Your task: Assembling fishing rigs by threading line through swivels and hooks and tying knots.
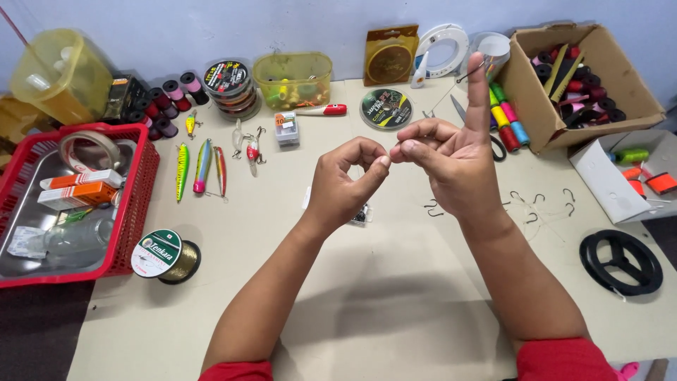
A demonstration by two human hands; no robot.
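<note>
While both hands pinch together, thread spools (578,77) fill the cardboard box (522,85).

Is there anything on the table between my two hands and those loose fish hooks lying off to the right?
Nothing visible does. The left hand and right hand pinch together above the table; the loose hooks lie just right of the right wrist.

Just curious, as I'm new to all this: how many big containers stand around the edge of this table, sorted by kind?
Red plastic basket: 1
Yellow see-through tubs: 2
Brown cardboard box: 1
White open box: 1
Total: 5
</note>
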